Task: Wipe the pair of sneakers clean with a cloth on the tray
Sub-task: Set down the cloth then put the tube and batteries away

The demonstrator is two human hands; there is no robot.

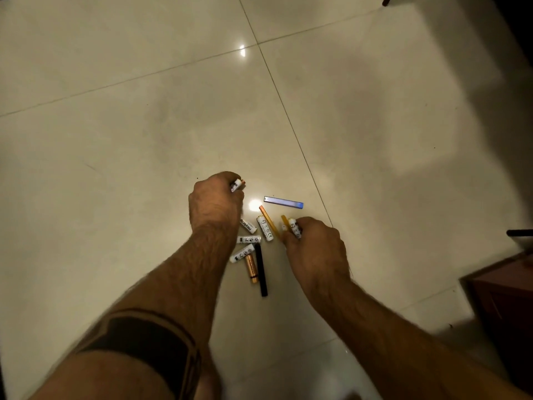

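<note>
Neither sneakers, cloth nor tray appear anywhere in view; what lies on the tiled floor (144, 140) is a scatter of batteries and thin sticks. The person crouches over them with both arms reaching down.

The left hand (215, 202) is curled round a white battery (236, 185), with a copper-tipped one seemingly beside it in the same grip. The right hand (313, 246) is likewise curled, holding another white battery (295, 228) and, it seems, a yellow stick (285, 221) against it.

Taking the black stick (261, 269) as the landmark: a gold battery (251, 268) lies just beside it on its left, three white batteries sit around its far end, an orange stick (268, 222) slants beyond it, touching one white battery, and a blue stick (284, 202) lies further off still, apart from the rest. A dark wooden cabinet (507, 298) stands well to its right.

The step in hand looks like gathering this clutter, which has no clear link to wiping shoes. To do it well, each hand should probably take the pieces nearest it, pinching round cells across their middle so they do not roll on the glossy tile, and avoid overfilling a grip already holding two things.
</note>
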